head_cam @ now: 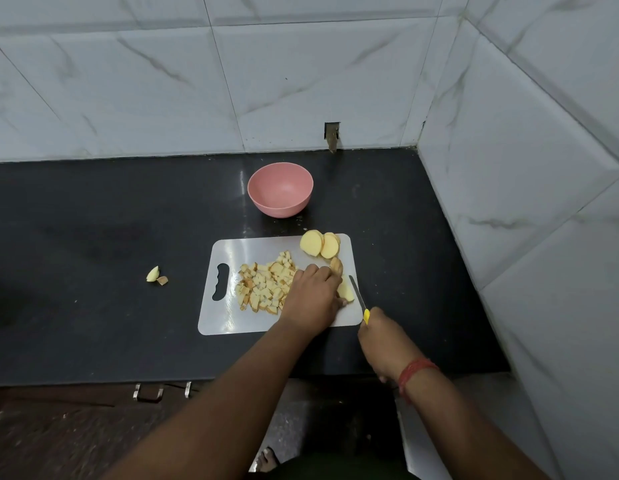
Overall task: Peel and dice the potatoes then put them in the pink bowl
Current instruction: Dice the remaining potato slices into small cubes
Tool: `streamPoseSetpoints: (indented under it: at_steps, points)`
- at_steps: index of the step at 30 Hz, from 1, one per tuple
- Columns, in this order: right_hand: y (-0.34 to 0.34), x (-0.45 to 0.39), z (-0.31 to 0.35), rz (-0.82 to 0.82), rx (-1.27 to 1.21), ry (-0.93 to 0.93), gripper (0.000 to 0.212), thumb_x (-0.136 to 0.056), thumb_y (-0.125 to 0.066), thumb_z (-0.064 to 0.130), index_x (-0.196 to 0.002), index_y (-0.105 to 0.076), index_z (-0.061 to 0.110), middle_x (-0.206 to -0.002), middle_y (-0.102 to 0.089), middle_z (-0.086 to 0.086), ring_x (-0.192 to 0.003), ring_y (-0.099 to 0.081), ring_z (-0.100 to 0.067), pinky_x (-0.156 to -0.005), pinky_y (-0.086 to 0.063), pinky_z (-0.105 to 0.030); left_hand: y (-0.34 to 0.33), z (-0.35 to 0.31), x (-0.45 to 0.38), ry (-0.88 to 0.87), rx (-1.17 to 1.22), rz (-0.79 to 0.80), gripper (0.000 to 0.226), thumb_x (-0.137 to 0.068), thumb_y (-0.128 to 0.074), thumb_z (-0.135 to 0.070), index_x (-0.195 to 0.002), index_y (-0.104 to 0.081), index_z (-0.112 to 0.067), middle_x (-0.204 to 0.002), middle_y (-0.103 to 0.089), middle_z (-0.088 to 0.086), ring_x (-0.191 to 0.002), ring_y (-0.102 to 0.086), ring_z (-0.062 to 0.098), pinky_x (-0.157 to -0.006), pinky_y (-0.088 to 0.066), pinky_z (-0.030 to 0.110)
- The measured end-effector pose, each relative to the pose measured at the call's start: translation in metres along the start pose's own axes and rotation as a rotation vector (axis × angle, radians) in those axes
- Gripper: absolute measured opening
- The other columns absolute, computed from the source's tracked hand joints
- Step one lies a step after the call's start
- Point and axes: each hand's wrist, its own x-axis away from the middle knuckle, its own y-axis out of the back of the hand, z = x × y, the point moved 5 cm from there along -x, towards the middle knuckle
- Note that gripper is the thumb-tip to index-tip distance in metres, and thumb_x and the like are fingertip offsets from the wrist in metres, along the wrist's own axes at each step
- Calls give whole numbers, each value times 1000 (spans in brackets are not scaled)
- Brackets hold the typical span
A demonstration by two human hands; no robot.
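Note:
A white cutting board (pixel 232 320) lies on the black counter. A heap of diced potato (pixel 265 287) covers its middle. Potato slices (pixel 319 244) lean at its far right corner. My left hand (pixel 313 297) presses down on a potato piece (pixel 346 291) near the board's right edge. My right hand (pixel 384 341) grips a yellow-handled knife (pixel 359 297), whose blade lies just right of that piece. The pink bowl (pixel 279 189) stands empty behind the board.
Two small potato scraps (pixel 156 275) lie on the counter (pixel 93 254) left of the board. Tiled walls close off the back and the right side (pixel 526 202). Drawer handles (pixel 149 393) show below the counter's front edge.

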Motion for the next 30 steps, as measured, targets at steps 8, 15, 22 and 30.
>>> streamPoseSetpoints:
  at_steps: [8,15,22,30]
  points:
    - [-7,-11,6,14,137,39,25,-97,-36,7,-120,-44,3,-108,-58,-17,-91,-60,-32,-68,-47,-29,3,-1,1,15,24,30,32,-96,-59,-41,-117,-65,-18,-118,-61,-1,-111,-48,22,-91,-32,39]
    - [-13,-18,12,8,188,8,28,-95,-40,4,-122,-42,3,-105,-59,-16,-74,-59,-27,-50,-46,-31,3,-4,-1,-48,-32,27,27,-95,-60,-39,-109,-72,-18,-111,-59,0,-105,-48,24,-86,-31,41]
    - [-12,-23,18,47,228,90,31,-95,-45,11,-123,-53,2,-116,-60,-19,-83,-48,-22,-65,-45,-30,5,-7,-2,-86,-77,37,28,-97,-59,-38,-109,-73,-17,-112,-60,-1,-106,-49,25,-86,-32,41]
    - [-31,1,7,292,732,56,24,-101,-41,29,-82,-45,14,-78,-43,1,-66,-41,-14,-87,-41,-23,4,-6,-3,-82,-107,67,31,-100,-53,-40,-119,-69,-22,-120,-56,-3,-111,-45,24,-91,-30,41]
